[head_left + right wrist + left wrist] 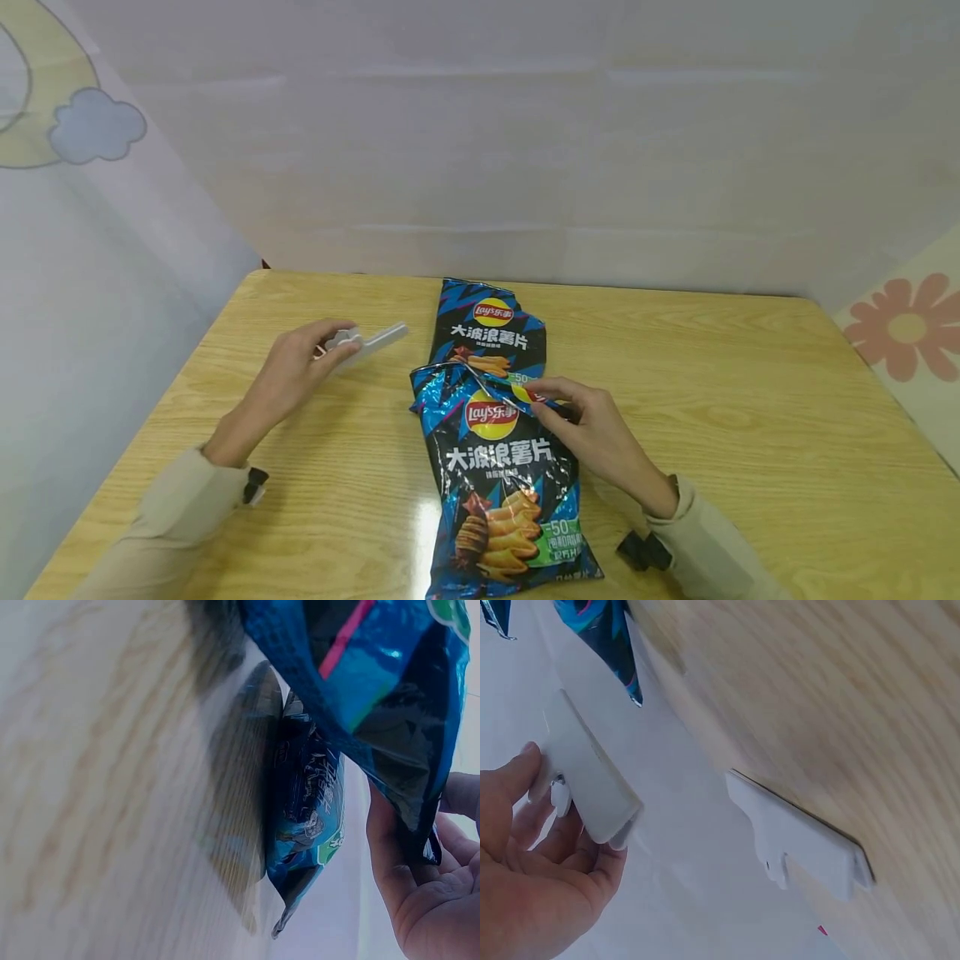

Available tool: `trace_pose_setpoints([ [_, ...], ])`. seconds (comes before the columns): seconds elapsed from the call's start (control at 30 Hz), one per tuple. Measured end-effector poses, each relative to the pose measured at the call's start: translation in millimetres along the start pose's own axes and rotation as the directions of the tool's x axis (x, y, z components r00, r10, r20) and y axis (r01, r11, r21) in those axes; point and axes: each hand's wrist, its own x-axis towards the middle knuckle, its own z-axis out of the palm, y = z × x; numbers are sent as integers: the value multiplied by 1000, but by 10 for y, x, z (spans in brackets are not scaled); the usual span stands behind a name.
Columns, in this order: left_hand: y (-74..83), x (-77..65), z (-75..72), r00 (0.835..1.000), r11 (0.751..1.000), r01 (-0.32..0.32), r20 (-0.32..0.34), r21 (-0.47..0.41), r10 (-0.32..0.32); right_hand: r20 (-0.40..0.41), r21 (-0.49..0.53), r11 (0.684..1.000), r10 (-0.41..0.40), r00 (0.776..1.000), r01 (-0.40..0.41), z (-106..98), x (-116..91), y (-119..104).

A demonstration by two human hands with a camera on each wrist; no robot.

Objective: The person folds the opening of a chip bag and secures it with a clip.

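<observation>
One front chip bag [498, 492] lies on the surface [712, 417] between the left hand [296, 358] and the right hand [606, 437], closer to the right, with most of its body on the person's side of the hands. The rear chip bag [487, 325] lies just beyond it, its near end tucked behind the front bag's top, farther from the person than either hand.

The hands are well apart. The right hand pinches the top right edge of the front bag, the bag's film caught between thumb and fingers. The left hand grips a white clip [592, 776] raised off the surface, its long bar reaching past the fingertips. In the left wrist view a second clip [802, 836] seems to rest on the surface beyond the left hand; the head view does not clearly tell the two apart.

The front bag should be light and soft, its glossy film slippery and quick to crease, with brittle chips inside if it is full. The top edge under the right hand looks the safest hold; squeezing the middle would risk crushing the contents. The held clip looks stiff, light and fairly smooth, likely hard plastic, and best taken by its short lever end, where the left hand has it, leaving the long bar unobstructed.
</observation>
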Motion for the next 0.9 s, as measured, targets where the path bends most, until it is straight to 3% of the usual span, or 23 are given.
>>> trace_pose_setpoints([
  [0.23,51,30,5,999,1000,8,40,-27,-7,8,6,1000,4,1000,-4,12,7,4],
  [0.63,149,95,-11,999,999,-10,46,-46,13,40,32,999,-3,999,2,27,15,1],
  [0.9,250,115,-5,997,992,-17,71,-124,26,52,45,999,-14,999,12,34,17,-15],
])
